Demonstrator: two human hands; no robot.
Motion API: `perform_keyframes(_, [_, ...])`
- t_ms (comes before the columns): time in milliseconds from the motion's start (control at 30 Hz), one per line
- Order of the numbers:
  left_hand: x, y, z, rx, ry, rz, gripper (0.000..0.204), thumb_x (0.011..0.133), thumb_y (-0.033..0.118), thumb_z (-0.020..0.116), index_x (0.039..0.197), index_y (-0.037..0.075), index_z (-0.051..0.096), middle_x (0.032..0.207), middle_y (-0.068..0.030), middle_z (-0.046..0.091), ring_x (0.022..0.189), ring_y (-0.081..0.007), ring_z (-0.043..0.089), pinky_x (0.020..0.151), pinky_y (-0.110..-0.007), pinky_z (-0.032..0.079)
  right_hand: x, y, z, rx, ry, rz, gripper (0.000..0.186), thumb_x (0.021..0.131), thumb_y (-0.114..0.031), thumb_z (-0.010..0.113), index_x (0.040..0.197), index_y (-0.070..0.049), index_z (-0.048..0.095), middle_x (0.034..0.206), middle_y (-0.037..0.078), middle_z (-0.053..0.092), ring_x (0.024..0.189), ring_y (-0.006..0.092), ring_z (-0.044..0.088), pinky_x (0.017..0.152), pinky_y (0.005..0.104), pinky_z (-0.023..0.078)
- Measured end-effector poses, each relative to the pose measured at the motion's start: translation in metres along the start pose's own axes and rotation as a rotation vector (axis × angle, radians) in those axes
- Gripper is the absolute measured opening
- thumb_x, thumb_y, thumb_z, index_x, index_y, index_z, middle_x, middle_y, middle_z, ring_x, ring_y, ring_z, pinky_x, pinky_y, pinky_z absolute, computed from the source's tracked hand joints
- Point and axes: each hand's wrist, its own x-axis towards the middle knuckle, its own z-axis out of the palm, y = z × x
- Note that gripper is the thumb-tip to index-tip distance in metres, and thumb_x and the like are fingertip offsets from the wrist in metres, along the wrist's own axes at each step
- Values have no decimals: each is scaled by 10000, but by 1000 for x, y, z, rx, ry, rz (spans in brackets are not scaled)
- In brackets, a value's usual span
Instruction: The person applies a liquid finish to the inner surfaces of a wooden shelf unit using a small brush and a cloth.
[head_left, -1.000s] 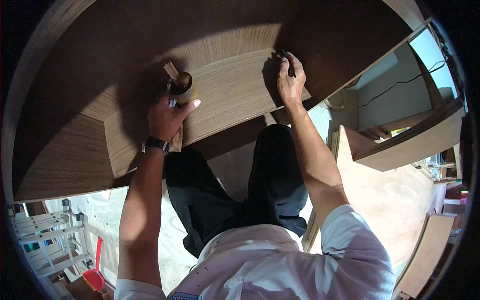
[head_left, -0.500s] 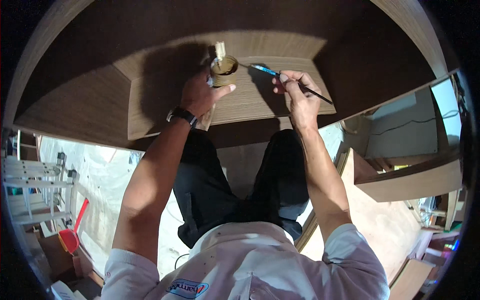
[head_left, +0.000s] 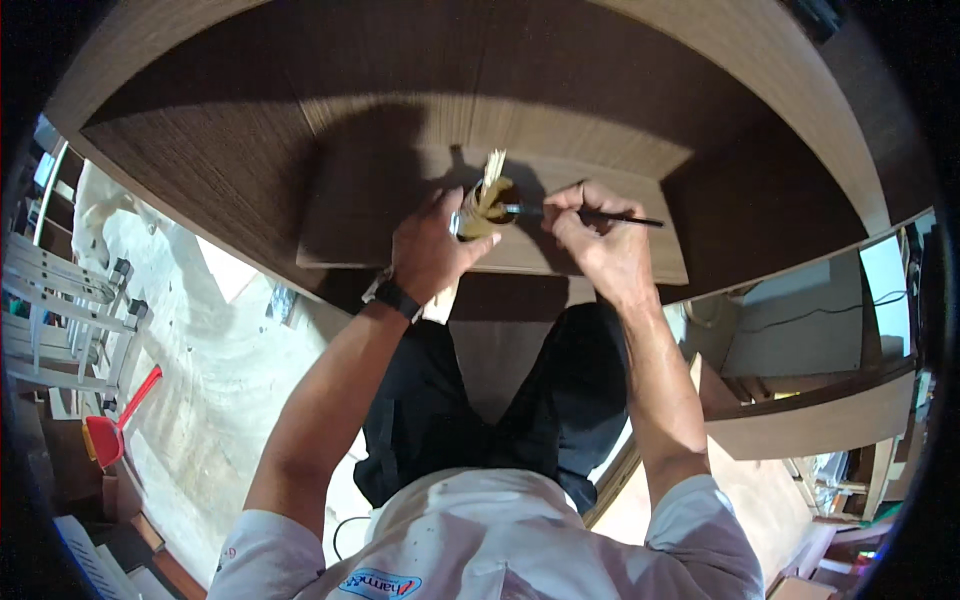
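A wood-grain shelf (head_left: 590,262) spreads beneath one brownish cup (head_left: 478,226). Lower in view than the cup, a white shirt (head_left: 460,530) bears one printed oval badge (head_left: 380,583). One slim brush (head_left: 622,217) lies crosswise, tip pointing left at the cup's mouth. Fingers of the left hand (head_left: 435,248) curl around the cup, which holds a pale stick (head_left: 494,167); those of the right hand (head_left: 610,250) pinch the brush.

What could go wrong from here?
The left hand alone grips the cup, so a slip might tip it onto the wooden shelf.
The stick juts up past the cup's rim; a knock could flip it out.
The right hand has the brush at the cup's mouth, so a careless nudge might jolt the cup.
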Motion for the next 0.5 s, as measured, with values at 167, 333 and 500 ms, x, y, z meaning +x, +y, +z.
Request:
perform_keyframes(167, [-6, 4, -8, -33, 3, -67, 668, 727, 390, 876, 1264, 83, 624, 1139, -148, 694, 1041, -348, 678, 887, -439, 542, 0, 0, 8, -8, -18, -28, 120, 843, -63, 676, 921, -10, 749, 794, 21, 721, 684, 55, 605, 627, 233, 482])
perform_keyframes(333, [-11, 0, -12, -33, 9, -76, 687, 724, 386, 876, 1276, 72, 612, 1142, -148, 686, 1043, -355, 672, 886, -443, 542, 2, 2, 14, -28, -31, -97, 120, 849, -48, 675, 932, 2, 745, 793, 19, 714, 673, 45, 590, 609, 233, 473])
perform_keyframes(500, [-13, 5, -15, -23, 67, -55, 702, 720, 388, 879, 1281, 61, 613, 1131, -154, 695, 1046, -352, 677, 901, -437, 544, 1, 4, 17, 3, -45, -126, 119, 862, -40, 687, 956, 7, 742, 794, 14, 712, 668, 33, 581, 589, 220, 456])
